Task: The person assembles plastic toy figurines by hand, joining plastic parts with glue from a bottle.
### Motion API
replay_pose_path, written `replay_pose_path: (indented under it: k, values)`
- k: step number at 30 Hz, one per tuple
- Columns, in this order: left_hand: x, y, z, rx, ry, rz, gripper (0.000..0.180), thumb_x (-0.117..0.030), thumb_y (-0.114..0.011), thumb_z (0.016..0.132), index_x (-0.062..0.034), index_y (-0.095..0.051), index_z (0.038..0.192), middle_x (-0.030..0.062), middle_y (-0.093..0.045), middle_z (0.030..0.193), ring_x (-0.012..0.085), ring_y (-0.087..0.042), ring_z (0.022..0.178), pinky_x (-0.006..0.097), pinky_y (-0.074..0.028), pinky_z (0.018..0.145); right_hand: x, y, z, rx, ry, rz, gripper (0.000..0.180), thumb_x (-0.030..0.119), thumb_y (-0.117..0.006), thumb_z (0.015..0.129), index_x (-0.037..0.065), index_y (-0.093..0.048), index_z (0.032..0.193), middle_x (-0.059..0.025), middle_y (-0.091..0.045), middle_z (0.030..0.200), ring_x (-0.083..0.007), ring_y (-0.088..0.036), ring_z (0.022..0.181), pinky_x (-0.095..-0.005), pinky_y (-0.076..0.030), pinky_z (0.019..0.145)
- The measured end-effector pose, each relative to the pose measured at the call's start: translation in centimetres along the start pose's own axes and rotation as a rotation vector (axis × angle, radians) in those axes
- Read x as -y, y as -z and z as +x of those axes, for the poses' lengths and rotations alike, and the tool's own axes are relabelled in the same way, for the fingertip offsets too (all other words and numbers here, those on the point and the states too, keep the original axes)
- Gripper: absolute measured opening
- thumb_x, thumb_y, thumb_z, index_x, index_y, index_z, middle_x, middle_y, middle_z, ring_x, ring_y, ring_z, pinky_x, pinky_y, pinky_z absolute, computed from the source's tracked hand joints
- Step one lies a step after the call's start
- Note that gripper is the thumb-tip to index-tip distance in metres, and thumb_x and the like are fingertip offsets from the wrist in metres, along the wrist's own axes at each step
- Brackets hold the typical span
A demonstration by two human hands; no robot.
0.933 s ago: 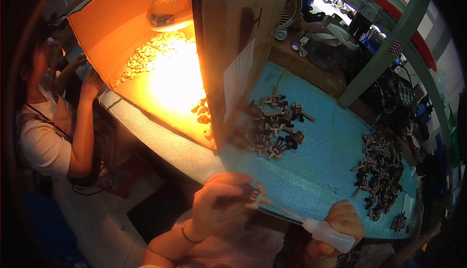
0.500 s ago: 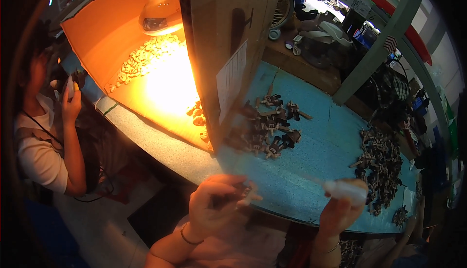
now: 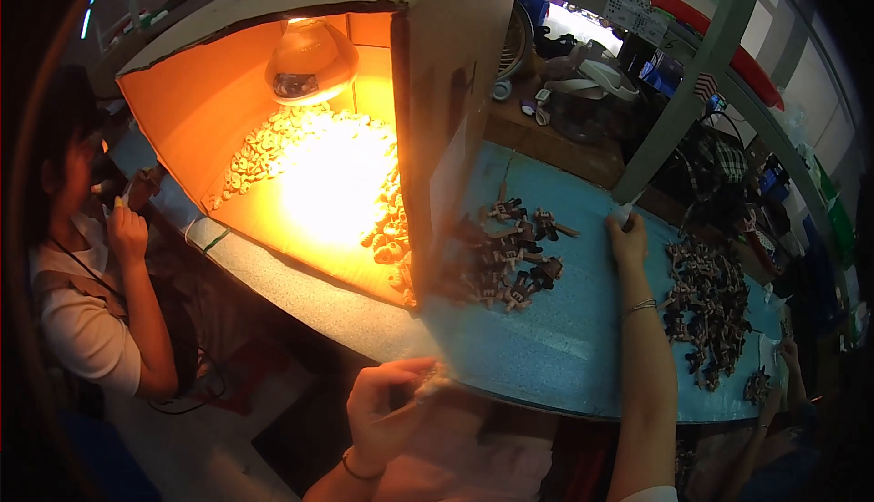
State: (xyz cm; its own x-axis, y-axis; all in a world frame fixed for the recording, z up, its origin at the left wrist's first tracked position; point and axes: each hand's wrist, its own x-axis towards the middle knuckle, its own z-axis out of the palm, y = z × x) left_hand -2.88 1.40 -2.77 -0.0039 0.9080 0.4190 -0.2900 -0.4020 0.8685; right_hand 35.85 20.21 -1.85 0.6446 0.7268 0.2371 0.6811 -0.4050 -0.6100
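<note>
At the table's front edge my left hand [image 3: 382, 415] pinches a small pale figure part [image 3: 431, 382] between thumb and fingers; its details are blurred. My right arm stretches far across the blue table. At its end my right hand [image 3: 628, 243] is closed around a small white bottle [image 3: 623, 213], mostly hidden by the fingers, near the foot of a metal post. Between the hands and the box lies a loose pile of small dark-and-beige toy figures [image 3: 514, 261]. A larger heap of such figures [image 3: 706, 311] spreads to the right of my right forearm.
A cardboard box [image 3: 455, 65] stands at left with a glowing heat lamp [image 3: 311, 60] over many small pale pieces [image 3: 255, 152]. The green-grey post [image 3: 678, 92] rises from the table's back. Another person [image 3: 100, 320] works at far left; another's hand [image 3: 790, 352] shows at far right.
My right hand has moved forward, away from me, with the white bottle, to near the post. My left hand has dropped slightly, still holding the figure part. The view has shifted a little.
</note>
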Motion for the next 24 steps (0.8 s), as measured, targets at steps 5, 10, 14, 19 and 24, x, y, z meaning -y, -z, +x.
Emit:
replay_pose_path:
  k: [5,10,14,19,24]
  values:
    - [-0.7,2.4,-0.2,-0.177,-0.021,0.061,0.029,0.003,-0.066,0.077,-0.0025,-0.046,0.097,0.0214,-0.06,0.104,0.0201,-0.06,0.092,0.03,-0.048,0.082,3.4,1.9,-5.6,-0.403,0.412,0.336,0.047,0.021,-0.056,0.086,0.003,-0.041,0.127,-0.015,-0.045,0.124,-0.027,-0.043,0.115,-0.0374,-0.035,0.092]
    - [-2.0,4.3,-0.3,-0.397,-0.088,-0.007,0.033,-0.008,-0.069,0.078,-0.0043,-0.044,0.098,0.0193,-0.06,0.101,0.0199,-0.06,0.09,0.028,-0.048,0.079,16.3,5.9,-24.0,0.01,1.432,0.283,0.013,0.01,-0.059,0.072,0.008,-0.059,0.085,-0.0055,-0.062,0.088,-0.0239,-0.059,0.082,-0.0329,-0.04,0.08]
    - [-3.8,5.1,0.0,-0.452,-0.15,0.108,0.04,-0.024,-0.071,0.077,-0.0064,-0.045,0.102,0.013,-0.059,0.105,0.0184,-0.059,0.091,0.024,-0.042,0.068,19.7,-1.0,-27.6,0.166,1.418,0.162,0.019,0.01,-0.056,0.072,0.003,-0.057,0.09,-0.0128,-0.057,0.099,-0.0252,-0.054,0.092,-0.0338,-0.043,0.073]
    - [-5.0,6.9,-1.7,-0.532,-0.111,0.127,0.039,-0.02,-0.074,0.075,-0.0056,-0.046,0.098,0.0161,-0.06,0.099,0.0193,-0.061,0.089,0.027,-0.047,0.076,24.3,-10.9,-26.2,-0.118,1.209,-0.475,0.017,0.015,-0.052,0.075,0.007,-0.059,0.089,-0.0116,-0.057,0.094,-0.0222,-0.048,0.089,-0.0353,-0.038,0.073]
    - [-5.2,8.5,-2.0,-0.522,-0.116,0.12,0.04,-0.02,-0.075,0.074,-0.0063,-0.047,0.099,0.0164,-0.06,0.101,0.0197,-0.061,0.09,0.027,-0.048,0.079,26.7,-13.1,-25.1,0.119,0.979,-0.607,0.016,0.019,-0.052,0.077,0.01,-0.064,0.083,-0.0081,-0.059,0.089,-0.0204,-0.049,0.088,-0.0353,-0.035,0.073]
